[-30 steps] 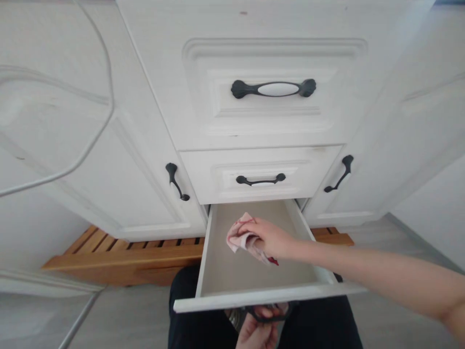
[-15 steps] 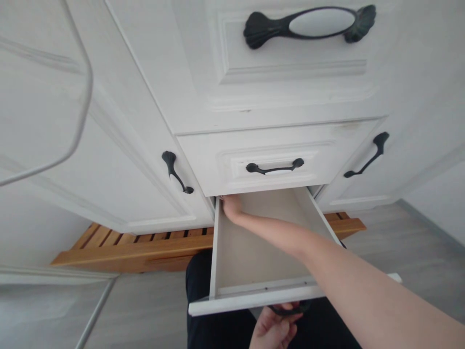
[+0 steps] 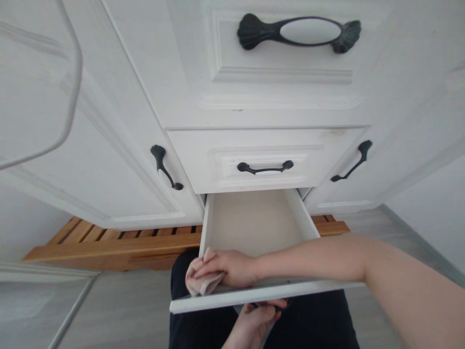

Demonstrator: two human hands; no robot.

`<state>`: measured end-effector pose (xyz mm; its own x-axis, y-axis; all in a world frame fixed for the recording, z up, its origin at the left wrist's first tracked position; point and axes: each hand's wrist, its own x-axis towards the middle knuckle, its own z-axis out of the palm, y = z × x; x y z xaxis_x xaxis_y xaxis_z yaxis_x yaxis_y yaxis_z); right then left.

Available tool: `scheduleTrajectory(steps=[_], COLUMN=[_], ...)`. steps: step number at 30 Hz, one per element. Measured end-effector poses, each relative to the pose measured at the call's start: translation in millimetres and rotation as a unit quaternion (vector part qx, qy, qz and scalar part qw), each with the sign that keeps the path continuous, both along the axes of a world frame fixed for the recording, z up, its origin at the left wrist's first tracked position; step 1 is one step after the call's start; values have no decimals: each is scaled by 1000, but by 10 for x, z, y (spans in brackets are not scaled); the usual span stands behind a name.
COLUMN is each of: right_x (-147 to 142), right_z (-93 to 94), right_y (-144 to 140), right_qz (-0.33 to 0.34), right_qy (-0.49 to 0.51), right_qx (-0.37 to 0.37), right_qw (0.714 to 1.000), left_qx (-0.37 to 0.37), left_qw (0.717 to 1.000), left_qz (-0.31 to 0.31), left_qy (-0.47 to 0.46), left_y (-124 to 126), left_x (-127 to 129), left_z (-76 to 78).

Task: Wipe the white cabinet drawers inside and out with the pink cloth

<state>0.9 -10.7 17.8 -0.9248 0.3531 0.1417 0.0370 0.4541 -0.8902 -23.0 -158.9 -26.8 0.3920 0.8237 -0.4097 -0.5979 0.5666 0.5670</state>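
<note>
A white drawer [image 3: 250,220] is pulled out over my knees, its pale inside bare. My right hand [image 3: 225,267] reaches across from the right, closed on a folded pale pink cloth [image 3: 209,285]. It presses the cloth over the drawer's left side wall near the front left corner. Below the drawer front [image 3: 269,293], my left hand [image 3: 254,321] has its fingers curled around the dark drawer handle, which is mostly hidden.
Above is a closed drawer with a black handle [image 3: 265,168], and a larger panel handle [image 3: 300,33] is higher up. Cabinet doors with handles [image 3: 167,167] flank it. A slatted wooden bench [image 3: 109,249] runs beneath. At left are a white wire loop [image 3: 74,97] and a metal rail [image 3: 74,310].
My right hand has come from the drawer's back left corner forward along the left wall to the front corner, bringing the cloth into sight. The left hand stays at the handle.
</note>
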Motion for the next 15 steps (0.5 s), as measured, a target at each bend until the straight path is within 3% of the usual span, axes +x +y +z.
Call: scheduleTrajectory(steps=[3,6,8,10,12,15], right_x=[101,217,251,220,126,-83], right_z=[209,460,569,603,577,482], right_y=[126,415,638,866,1100,1454], right_qz=[100,175,126,21,-54,-83], right_qy=[-48,-107,-114,-111,-110,-110], right_qx=[-16,78,214,322,334,263], right_qw=[994,976,962,940,935,955], left_qx=[-14,-17,-15,-9,6,21], left_qw=[1000,999,998,997,998,998], left_qz=[8,22,38,43,38,27], left_qy=[1,-22,-46,-56,-53,-56], left_y=[-20,-48,-62,-68,-63,-49], left_x=[34,75,98,113,119,125], left_z=[60,91,104,108,93,30])
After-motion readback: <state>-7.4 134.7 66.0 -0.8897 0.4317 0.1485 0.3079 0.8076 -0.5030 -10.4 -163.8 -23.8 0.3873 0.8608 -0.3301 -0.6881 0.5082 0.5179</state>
